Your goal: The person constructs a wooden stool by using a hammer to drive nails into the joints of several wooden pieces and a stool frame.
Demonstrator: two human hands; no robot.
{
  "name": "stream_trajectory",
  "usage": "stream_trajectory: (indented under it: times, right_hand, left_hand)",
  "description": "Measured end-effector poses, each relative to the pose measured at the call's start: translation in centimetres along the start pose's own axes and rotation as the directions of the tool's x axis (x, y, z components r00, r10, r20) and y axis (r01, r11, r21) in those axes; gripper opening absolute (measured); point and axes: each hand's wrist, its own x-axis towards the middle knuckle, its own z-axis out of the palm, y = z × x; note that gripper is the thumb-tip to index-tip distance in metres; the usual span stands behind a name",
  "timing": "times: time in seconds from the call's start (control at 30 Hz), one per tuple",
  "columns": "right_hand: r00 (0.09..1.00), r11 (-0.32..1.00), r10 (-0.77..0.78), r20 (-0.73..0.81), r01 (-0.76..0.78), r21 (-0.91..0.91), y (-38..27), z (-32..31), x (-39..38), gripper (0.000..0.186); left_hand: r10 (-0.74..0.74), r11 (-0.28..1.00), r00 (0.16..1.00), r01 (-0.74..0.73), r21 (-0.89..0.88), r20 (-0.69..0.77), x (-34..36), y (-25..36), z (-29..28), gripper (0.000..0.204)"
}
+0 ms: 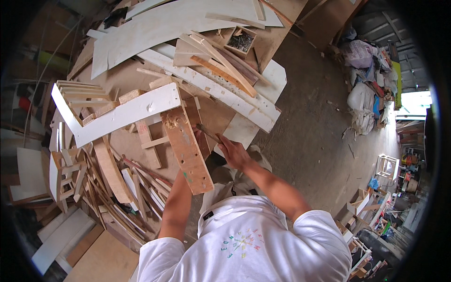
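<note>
My right hand (pixel 233 152) is closed round a short brown stick-like tool (pixel 209 133), whose tip points into a wooden piece. That piece is a brown board (pixel 184 148) with holes and a chipped end, joined at its far end to a white L-shaped panel (pixel 129 115). A second, thinner slat stands just right of the board. Behind the board, my left hand (pixel 201 139) is mostly hidden; only a reddish bit shows in the gap beside the tool, and its grip cannot be made out.
Long white boards (pixel 211 84) and loose slats cover the bench's far side, with a small wooden box (pixel 241 39) of nails. Several curved strips (pixel 141 188) are heaped at left. Bags (pixel 364 103) lie across the concrete floor (pixel 305 108) at right, above more scrap wood.
</note>
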Motion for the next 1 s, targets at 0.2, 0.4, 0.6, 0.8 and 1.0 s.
stream_trajectory:
  times: [0.2,0.4,0.6,0.8,1.0]
  right_hand:
    - [1.000,0.998,0.021,0.023,-0.020,-0.054,0.3,-0.3,0.1,0.044]
    - [0.999,0.999,-0.036,0.006,0.036,0.004,0.1,-0.7,0.1,0.044]
    - [1.000,0.999,0.020,0.009,-0.020,0.035,-1.0,-1.6,0.1,0.043]
    - [0.999,0.997,0.042,0.020,-0.043,0.063,-0.3,-1.5,-0.4,0.045]
    - [0.998,0.999,0.022,0.052,-0.024,0.041,0.5,-1.4,-0.8,0.048]
  left_hand:
    - [-0.375,0.782,0.926,0.343,-0.520,0.047,0.1,0.0,0.3,0.036]
    - [-0.266,0.894,0.960,0.212,-0.395,-0.084,0.1,-0.3,1.2,0.032]
    - [-0.008,0.940,0.984,-0.053,0.336,0.178,0.5,0.0,0.2,0.037]
    - [0.014,0.997,0.998,-0.019,0.080,0.067,1.3,-0.5,0.6,0.041]
    - [-0.037,0.997,0.990,0.046,-0.061,0.136,1.6,-1.3,-0.5,0.043]
